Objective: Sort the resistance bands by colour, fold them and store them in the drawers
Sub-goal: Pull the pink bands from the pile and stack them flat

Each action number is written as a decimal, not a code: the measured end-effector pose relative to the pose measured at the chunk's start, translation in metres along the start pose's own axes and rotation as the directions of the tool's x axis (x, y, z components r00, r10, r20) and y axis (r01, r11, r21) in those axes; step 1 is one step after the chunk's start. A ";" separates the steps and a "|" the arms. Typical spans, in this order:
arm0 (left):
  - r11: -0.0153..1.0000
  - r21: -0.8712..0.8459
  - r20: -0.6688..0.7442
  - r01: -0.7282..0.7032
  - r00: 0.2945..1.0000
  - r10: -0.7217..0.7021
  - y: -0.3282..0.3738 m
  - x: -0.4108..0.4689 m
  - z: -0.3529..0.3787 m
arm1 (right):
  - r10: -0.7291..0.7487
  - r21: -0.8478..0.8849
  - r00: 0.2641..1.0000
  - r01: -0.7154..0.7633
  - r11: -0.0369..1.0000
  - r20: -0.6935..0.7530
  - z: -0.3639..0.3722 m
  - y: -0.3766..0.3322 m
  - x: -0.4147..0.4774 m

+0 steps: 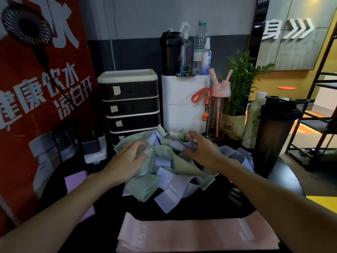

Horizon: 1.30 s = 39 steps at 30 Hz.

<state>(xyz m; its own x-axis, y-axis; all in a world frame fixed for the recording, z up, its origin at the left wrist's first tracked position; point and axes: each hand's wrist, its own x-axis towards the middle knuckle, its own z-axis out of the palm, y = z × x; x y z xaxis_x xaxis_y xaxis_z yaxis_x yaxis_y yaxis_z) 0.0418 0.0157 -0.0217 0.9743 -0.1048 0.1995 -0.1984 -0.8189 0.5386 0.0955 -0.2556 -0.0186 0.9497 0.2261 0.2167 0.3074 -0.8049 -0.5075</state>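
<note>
A tangled heap of green bands point(145, 187) and lilac bands point(169, 190) lies in the middle of the black table point(215, 207). My left hand point(127, 159) rests flat on the heap's left side, fingers spread over green fabric. My right hand point(202, 148) reaches into the heap's far right, its fingertips among lilac and green loops; whether they pinch one is hidden. A stack of flat pink bands point(197, 234) lies at the near edge. A purple band point(76, 181) lies under my left forearm. The black drawer unit point(130, 105) stands behind the heap, its drawers closed.
A white box point(184, 105) with bottles on top stands right of the drawers. A pink bottle point(217, 114), a potted plant point(238, 99), a pale bottle point(253, 121) and a dark shaker point(275, 132) line the right side. A power strip point(94, 150) sits at left.
</note>
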 end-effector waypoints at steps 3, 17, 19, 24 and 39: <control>0.988 0.083 -0.102 -0.126 0.986 0.134 0.005 -0.021 -0.008 | -0.018 -0.051 1.000 0.018 0.999 -0.002 -0.010 -0.001 -0.016; 0.978 0.058 0.014 -0.202 0.979 0.201 0.005 -0.138 -0.010 | -0.037 -0.151 0.988 0.060 0.987 0.153 -0.045 0.033 -0.178; 0.981 0.078 0.029 -0.179 0.984 0.177 0.006 -0.145 -0.008 | 0.000 -0.175 0.977 0.038 0.984 0.212 -0.047 0.035 -0.192; 0.980 0.136 0.133 -0.145 0.983 0.127 0.006 -0.151 -0.001 | 0.001 -0.338 0.935 0.127 0.933 0.354 -0.049 0.031 -0.205; 0.967 0.247 0.345 -0.056 0.938 -0.034 0.021 -0.139 -0.002 | 0.015 -0.271 0.889 0.124 0.955 0.459 -0.059 0.034 -0.193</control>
<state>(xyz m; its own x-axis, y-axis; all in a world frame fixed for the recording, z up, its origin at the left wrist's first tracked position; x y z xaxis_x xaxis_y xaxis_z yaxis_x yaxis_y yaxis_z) -0.0984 0.0136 -0.0366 0.9574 -0.2655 -0.1136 -0.2202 -0.9256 0.3078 -0.0809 -0.3592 -0.0289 0.8759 0.4403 -0.1975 0.3948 -0.8891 -0.2316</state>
